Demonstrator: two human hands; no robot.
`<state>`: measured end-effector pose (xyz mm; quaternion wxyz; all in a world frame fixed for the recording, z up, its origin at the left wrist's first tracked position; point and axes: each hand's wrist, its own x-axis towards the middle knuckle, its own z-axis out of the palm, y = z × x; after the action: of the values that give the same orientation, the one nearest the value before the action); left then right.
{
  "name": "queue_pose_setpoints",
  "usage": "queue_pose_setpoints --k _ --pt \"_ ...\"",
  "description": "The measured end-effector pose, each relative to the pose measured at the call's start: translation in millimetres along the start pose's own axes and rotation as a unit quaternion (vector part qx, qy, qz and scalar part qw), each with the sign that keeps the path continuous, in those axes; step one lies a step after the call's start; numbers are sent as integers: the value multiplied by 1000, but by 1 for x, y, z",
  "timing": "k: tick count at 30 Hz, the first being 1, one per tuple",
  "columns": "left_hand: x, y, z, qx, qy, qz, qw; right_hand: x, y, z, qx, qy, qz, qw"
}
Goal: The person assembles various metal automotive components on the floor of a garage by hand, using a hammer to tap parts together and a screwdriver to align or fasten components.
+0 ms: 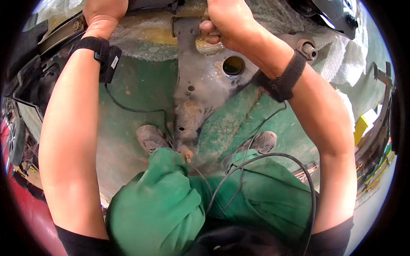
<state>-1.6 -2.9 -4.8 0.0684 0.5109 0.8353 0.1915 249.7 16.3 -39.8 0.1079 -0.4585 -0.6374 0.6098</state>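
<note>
Metal bracket (201, 81) lies at twelve o'clock, work apparently unfinished; your right hand (230, 19) curls beside its tube end (184, 27), grip unclear; your left hand (105, 11), at eleven, is cropped, state untellable.

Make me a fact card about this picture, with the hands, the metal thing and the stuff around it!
Left hand: cut off by the top edge; grip can't be told
Right hand: curled, right beside the upper end of the metal part; touching or not is unclear
Metal part: grey, rusty patches, one big round hole, two smaller ones
Wrists: black straps on both
Trousers: green
Shoes: dusty
Floor: green, scuffed
</note>
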Motion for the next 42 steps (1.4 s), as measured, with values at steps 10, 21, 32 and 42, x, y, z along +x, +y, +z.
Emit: queue_pose_setpoints --k 10,21,32,42 --pt "-1 6 4 -6 4 18 1000 36 53 4 -148 -34 -130 980" --pt "0 -13 8 38 32 32 998 -10 -36 3 264 78 214 937" --pt "-3 -23 22 74 67 19 995 -54 -49 -13 218 -15 178 959" --pt "-3 -11 3 41 -6 -26 999 -103 -52 -75 -374 -43 -49 925"
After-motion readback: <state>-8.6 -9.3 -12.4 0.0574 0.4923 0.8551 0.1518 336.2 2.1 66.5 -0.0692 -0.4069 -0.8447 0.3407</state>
